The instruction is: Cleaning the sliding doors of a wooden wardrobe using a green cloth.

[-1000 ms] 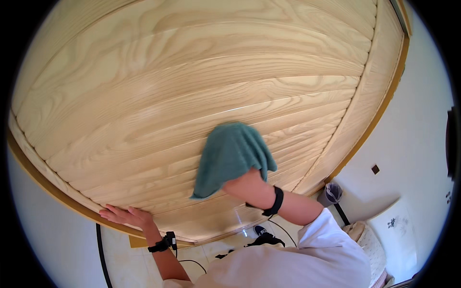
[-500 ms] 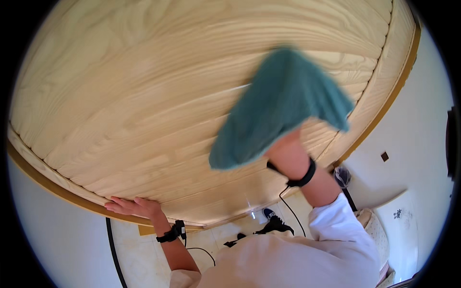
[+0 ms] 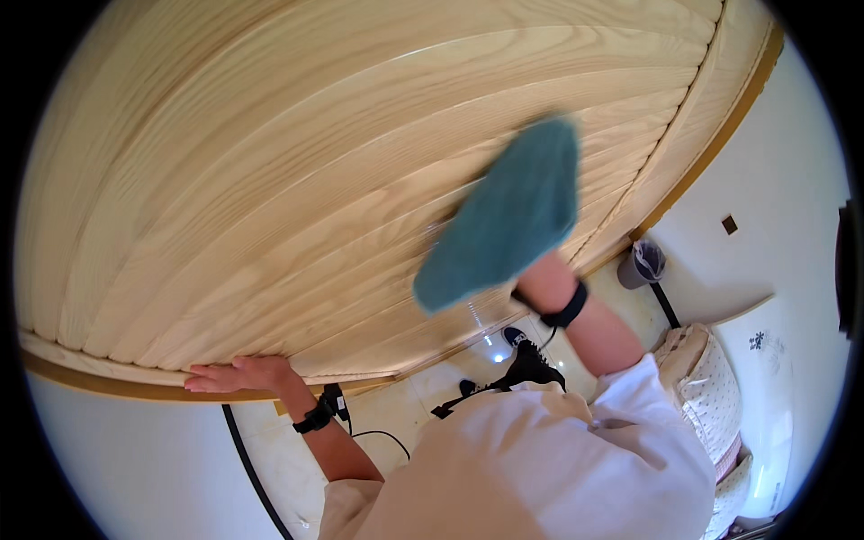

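Note:
A green-teal cloth (image 3: 504, 211) lies against the slatted face of a large pale wooden door or panel (image 3: 297, 180), blurred by motion. My right hand (image 3: 544, 275) holds the cloth; its fingers are hidden by the fabric, and only the back of the hand near the wrist shows. At the panel's left edge my left hand (image 3: 238, 373) rests flat on the wood, fingers stretched out and holding nothing. A black band circles each wrist.
Beyond the panel's right edge stands a grey bin with a plastic liner (image 3: 642, 264). Dotted bedding (image 3: 706, 396) and a glossy white board (image 3: 765, 387) are at the lower right. Thin cables hang from the wrist bands. My shoes show on the tiled floor (image 3: 409, 423).
The cloth has swept and bunched into a narrower shape, its right corner no longer spread out. My left hand stays at the panel's edge. The view has shifted slightly.

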`<action>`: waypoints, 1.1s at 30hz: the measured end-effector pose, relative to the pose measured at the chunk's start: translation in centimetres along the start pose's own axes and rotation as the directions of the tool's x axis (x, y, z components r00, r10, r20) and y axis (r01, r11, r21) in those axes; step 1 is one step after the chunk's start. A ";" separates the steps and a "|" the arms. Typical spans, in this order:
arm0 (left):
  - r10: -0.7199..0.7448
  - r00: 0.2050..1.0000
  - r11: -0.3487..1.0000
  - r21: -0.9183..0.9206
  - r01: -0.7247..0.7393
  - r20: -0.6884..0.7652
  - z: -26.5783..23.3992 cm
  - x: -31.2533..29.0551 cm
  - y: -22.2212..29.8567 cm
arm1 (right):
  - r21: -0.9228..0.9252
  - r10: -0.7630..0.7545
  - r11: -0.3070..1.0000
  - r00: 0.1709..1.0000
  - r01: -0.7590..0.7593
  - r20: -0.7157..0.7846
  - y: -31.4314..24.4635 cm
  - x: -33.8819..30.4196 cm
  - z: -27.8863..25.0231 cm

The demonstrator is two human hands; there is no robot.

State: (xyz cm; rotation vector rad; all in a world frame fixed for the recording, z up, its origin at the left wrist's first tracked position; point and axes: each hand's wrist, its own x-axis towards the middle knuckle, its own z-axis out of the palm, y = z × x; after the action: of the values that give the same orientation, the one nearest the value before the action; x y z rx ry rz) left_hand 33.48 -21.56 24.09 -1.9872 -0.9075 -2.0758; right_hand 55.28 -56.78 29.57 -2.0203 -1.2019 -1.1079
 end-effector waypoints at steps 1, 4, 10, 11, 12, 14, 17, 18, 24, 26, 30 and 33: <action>0.007 1.000 1.000 -0.010 -0.007 0.011 0.2 -0.2 0.1 | -0.101 -0.025 0.995 0.998 0.019 -0.055 2.2 2.6 -1.8; -0.025 1.000 1.000 -0.009 0.025 0.005 0.0 -0.2 0.4 | -0.288 -0.030 0.958 0.988 -0.014 -0.151 5.5 6.7 -5.5; 0.006 1.000 0.999 0.034 -0.006 0.012 -0.2 -0.1 -0.1 | -0.166 0.224 0.959 0.973 -0.232 -0.062 3.7 -4.0 -0.4; 0.023 0.999 0.998 0.056 -0.024 0.030 -0.5 0.0 -0.1 | -0.139 0.295 0.947 0.955 -0.289 0.018 2.5 -6.8 0.9; 0.027 0.999 0.998 0.052 -0.028 0.034 -0.6 0.0 -0.3 | -0.144 0.355 0.929 0.929 -0.340 0.099 0.9 -9.9 2.2; -0.157 0.988 0.984 -0.088 0.157 0.012 0.3 -0.3 0.0 | -0.249 0.390 0.907 0.898 -0.338 0.201 -0.9 -15.2 5.6; -0.247 0.960 0.815 -0.564 0.133 -0.130 -1.0 0.7 4.4 | -0.598 0.353 0.770 0.929 -0.221 0.112 -2.0 -21.0 11.4; -0.130 0.978 0.829 -0.558 0.019 -0.160 -2.5 0.5 5.3 | -0.320 0.370 0.897 0.914 -0.305 0.167 -4.3 -14.5 7.4; 0.582 0.808 0.740 -0.473 -0.478 0.095 -0.5 -3.8 13.3 | 0.706 0.628 0.527 0.776 -0.473 0.051 2.4 -17.5 3.2; 0.576 0.812 0.772 -0.392 -0.501 0.096 0.0 -4.7 13.9 | 0.660 0.621 0.592 0.784 -0.463 -0.007 7.9 -18.4 3.4; 0.557 0.826 0.798 -0.332 -0.504 0.087 0.2 -4.8 14.7 | 0.156 0.629 0.777 0.738 -0.610 -0.246 14.5 -17.8 2.0; 0.551 0.828 0.805 -0.328 -0.494 0.106 1.0 -4.4 15.1 | -0.014 0.580 0.794 0.764 -0.608 -0.283 14.8 -19.6 2.3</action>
State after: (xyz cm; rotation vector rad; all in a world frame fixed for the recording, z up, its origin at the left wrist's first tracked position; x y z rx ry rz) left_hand 42.19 -34.70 24.90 -2.2779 -0.0256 -1.7782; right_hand 64.08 -70.58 11.10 -2.0293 -0.3116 -1.0703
